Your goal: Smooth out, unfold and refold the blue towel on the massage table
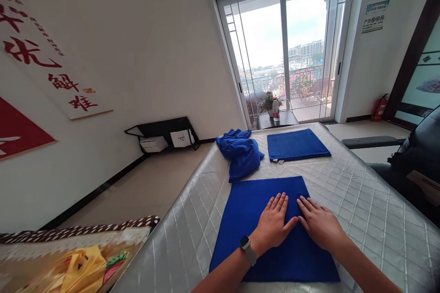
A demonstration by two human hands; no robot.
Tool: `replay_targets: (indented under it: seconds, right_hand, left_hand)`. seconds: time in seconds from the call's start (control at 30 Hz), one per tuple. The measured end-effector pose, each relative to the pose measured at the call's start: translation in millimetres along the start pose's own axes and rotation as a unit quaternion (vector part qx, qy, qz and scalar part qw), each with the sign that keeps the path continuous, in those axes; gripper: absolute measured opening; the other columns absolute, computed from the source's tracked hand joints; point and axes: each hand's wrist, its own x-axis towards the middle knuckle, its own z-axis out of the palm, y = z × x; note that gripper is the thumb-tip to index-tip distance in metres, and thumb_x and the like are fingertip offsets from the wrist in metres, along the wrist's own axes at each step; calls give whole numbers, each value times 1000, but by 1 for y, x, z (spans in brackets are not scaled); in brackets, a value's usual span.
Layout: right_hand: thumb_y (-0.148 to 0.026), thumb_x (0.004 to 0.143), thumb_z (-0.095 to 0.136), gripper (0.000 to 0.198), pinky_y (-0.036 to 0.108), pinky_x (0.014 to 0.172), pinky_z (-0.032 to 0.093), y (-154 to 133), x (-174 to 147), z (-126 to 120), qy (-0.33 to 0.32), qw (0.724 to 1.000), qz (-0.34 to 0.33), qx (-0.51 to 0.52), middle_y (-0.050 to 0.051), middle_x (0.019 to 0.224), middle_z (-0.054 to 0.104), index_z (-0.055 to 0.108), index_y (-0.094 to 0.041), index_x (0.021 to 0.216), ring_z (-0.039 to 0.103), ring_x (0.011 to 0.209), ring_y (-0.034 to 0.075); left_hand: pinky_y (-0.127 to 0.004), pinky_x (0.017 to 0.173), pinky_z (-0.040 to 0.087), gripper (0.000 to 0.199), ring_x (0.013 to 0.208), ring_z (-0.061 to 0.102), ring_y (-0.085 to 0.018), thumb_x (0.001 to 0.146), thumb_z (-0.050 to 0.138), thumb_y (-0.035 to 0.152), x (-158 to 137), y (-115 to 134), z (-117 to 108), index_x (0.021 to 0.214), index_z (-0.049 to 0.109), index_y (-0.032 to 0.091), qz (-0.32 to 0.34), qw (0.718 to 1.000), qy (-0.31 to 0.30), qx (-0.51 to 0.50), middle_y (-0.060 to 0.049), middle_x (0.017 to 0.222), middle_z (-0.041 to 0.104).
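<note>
A blue towel (237,224) lies spread flat on a silver quilted mattress (374,219) in front of me. My left hand (275,222) rests palm down on the towel's middle, fingers stretched out, with a watch on the wrist. Close beside it, my right hand (319,219) presses flat along the towel's right edge. The thumbs nearly meet. Beyond the towel's far left corner sits a crumpled heap of blue cloth (244,153). Farther off to the right lies a neatly folded blue towel (297,144), with small white tags at its near edge.
A small table (292,120) with a bottle (275,110) and potted plant stands past the mattress, before a sliding glass door. On the left are a low black rack (161,127) and patterned bedding (103,242). A black chair (412,155) stands at right.
</note>
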Motion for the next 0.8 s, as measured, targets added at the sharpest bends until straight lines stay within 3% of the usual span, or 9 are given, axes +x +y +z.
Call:
replay_targets:
  seconds: [0.23,0.47,0.8]
  right_hand:
    - [-43,97,31,58,46,114,32,1,-1,-5,-26,999,11,19,3,158,31,37,-22,151,31,144,27]
    - [-46,97,28,60,45,114,31,0,-2,-8,-34,999,14,15,1,158,31,36,-22,151,29,145,26]
    - [-44,96,33,56,44,113,32,-4,1,-11,19,1000,10,7,6,151,45,48,-20,145,43,137,26]
  left_hand:
    - [-44,122,19,73,150,14,-22,100,18,62,-35,-55,-29,156,20,15,-85,994,-72,3,-8,163,18]
    - [-45,122,15,77,150,11,-23,99,14,63,-90,-124,-36,156,14,12,-224,974,-40,11,-10,163,13]
    - [-44,122,16,83,150,11,-24,97,15,67,-96,-136,-39,156,15,8,-225,973,-53,-6,-12,162,11]
